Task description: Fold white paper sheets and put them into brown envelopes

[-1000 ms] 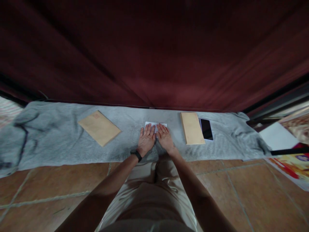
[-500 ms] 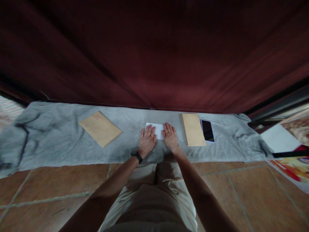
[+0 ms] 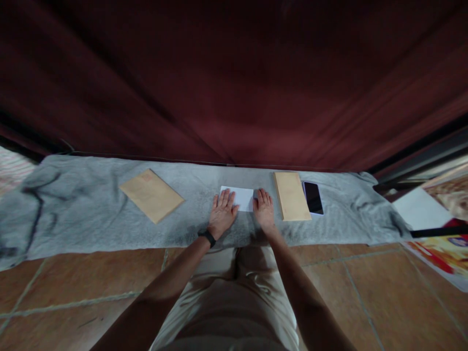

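Observation:
A small white sheet of paper (image 3: 243,199) lies flat on the grey cloth (image 3: 204,175) in front of me. My left hand (image 3: 222,212) rests flat over the paper's left end, its fingers stretched out and the thumb on the sheet. At the other end my right hand (image 3: 263,209) lies on the cloth with the fingers extended, its thumb by the paper's right edge. Brown envelopes (image 3: 292,196) lie in a stack to the right of my right hand. Another brown envelope (image 3: 152,196) lies askew to the left.
A phone (image 3: 313,198) with a dark screen lies just right of the stack. Behind the cloth-covered strip rises a dark red cloth surface (image 3: 234,112). Brown floor tiles (image 3: 358,287) show in front. A colourful printed package (image 3: 446,256) is at the far right.
My right hand has slid a little to the right, off most of the white paper, so more of the sheet shows. My left hand has stayed almost still.

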A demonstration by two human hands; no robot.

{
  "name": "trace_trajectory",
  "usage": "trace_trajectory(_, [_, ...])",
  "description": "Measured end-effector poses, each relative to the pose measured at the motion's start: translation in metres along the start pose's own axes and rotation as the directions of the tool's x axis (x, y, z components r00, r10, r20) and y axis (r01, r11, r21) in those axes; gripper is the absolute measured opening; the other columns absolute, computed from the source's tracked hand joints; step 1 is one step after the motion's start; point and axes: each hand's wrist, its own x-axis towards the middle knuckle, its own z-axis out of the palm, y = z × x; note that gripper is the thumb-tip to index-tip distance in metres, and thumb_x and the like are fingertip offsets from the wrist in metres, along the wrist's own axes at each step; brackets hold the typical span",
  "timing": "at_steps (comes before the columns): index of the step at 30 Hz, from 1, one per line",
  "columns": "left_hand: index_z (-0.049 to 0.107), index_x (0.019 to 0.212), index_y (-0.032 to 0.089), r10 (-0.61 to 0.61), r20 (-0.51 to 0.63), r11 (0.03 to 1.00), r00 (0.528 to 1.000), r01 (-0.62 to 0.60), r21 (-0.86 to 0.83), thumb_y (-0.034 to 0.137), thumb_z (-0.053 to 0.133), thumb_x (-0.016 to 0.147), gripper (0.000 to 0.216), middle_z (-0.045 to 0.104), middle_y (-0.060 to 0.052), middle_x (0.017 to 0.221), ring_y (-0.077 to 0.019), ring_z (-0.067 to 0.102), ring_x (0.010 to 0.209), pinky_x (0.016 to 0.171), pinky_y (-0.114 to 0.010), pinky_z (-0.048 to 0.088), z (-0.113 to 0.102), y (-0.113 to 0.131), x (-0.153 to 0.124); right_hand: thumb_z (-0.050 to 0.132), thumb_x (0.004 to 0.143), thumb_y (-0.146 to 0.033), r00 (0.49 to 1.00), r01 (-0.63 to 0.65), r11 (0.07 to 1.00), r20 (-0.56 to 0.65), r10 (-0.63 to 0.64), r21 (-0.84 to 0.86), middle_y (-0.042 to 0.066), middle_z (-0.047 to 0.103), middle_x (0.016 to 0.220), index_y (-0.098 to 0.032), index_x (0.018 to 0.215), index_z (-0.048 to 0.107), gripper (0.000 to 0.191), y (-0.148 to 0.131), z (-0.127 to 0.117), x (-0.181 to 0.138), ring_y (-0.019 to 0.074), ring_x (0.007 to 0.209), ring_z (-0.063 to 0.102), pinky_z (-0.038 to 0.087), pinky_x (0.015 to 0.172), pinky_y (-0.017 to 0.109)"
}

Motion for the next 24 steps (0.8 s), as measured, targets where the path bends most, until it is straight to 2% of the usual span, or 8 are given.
trace_trajectory(2, [0.038,0.159,0.015,0.005,-0.007,1.000,1.000,-0.005,0.000,0.042,0.035,0.105,0.060,0.034,-0.013,0.166,-0.0283,0.027,0.156,0.128,-0.052,0.018,0.000,0.000,0.000,0.035,0.107,-0.029,0.998,0.063,0.997,0.011,-0.064,0.036,0.016,0.043,0.161,-0.011,0.155,0.043,0.052,-0.003,0.000,-0.008,0.0251,0.152,0.035,0.029,0.124,0.050])
trace_trajectory(4, [0.039,0.158,0.015,0.011,-0.013,1.000,1.000,-0.011,-0.005,0.040,0.034,0.105,0.059,0.035,-0.014,0.166,-0.0284,0.027,0.156,0.128,-0.052,0.018,0.000,-0.001,0.000,0.038,0.107,-0.032,0.982,0.177,0.983,0.055,-0.180,0.059,0.013,0.043,0.162,-0.012,0.154,0.045,0.052,-0.006,0.001,-0.015,0.0251,0.152,0.036,0.028,0.125,0.049])
trace_trajectory(7, [0.044,0.155,0.013,0.024,-0.025,0.999,0.999,-0.024,-0.030,0.036,0.034,0.105,0.056,0.039,-0.014,0.163,-0.0275,0.030,0.155,0.128,-0.051,0.020,0.000,-0.004,0.000,0.040,0.107,-0.035,0.951,0.283,0.958,0.110,-0.288,0.054,0.014,0.046,0.160,-0.009,0.151,0.049,0.052,-0.011,0.002,-0.024,0.0259,0.150,0.039,0.028,0.126,0.046])
trace_trajectory(11, [0.052,0.148,0.011,0.054,-0.041,0.996,0.998,-0.057,-0.071,0.031,0.036,0.105,0.051,0.046,-0.015,0.159,-0.0254,0.036,0.152,0.128,-0.046,0.024,-0.002,-0.009,-0.004,0.043,0.106,-0.034,0.951,0.286,0.958,0.116,-0.286,0.016,0.016,0.047,0.158,-0.006,0.150,0.050,0.052,-0.015,0.001,-0.026,0.0273,0.147,0.044,0.032,0.125,0.046])
trace_trajectory(14, [0.056,0.144,0.013,0.117,-0.027,0.990,0.993,-0.119,-0.075,0.030,0.039,0.104,0.047,0.049,-0.013,0.158,-0.0253,0.039,0.151,0.128,-0.047,0.023,-0.004,-0.011,-0.009,0.046,0.105,-0.034,0.951,0.287,0.958,0.126,-0.284,-0.006,0.017,0.049,0.157,-0.008,0.149,0.052,0.051,-0.015,-0.001,-0.023,0.0275,0.145,0.047,0.034,0.124,0.046])
trace_trajectory(18, [0.058,0.143,0.020,0.234,0.053,0.971,0.971,-0.231,-0.065,0.027,0.039,0.105,0.043,0.053,-0.010,0.155,-0.0247,0.042,0.149,0.128,-0.052,0.020,-0.009,-0.014,-0.014,0.047,0.105,-0.034,0.948,0.297,0.955,0.131,-0.291,-0.028,0.016,0.052,0.155,-0.009,0.147,0.054,0.050,-0.016,-0.002,-0.022,0.0274,0.143,0.050,0.036,0.123,0.045])
trace_trajectory(24, [0.055,0.144,0.018,0.273,0.214,0.959,0.938,-0.283,0.019,0.013,0.041,0.100,0.047,0.054,-0.012,0.154,-0.0262,0.044,0.147,0.124,-0.050,0.030,-0.021,-0.016,-0.009,0.049,0.104,-0.034,0.952,0.282,0.958,0.144,-0.272,-0.053,0.017,0.053,0.154,-0.007,0.145,0.056,0.049,-0.020,-0.002,-0.022,0.0286,0.142,0.050,0.037,0.121,0.045])
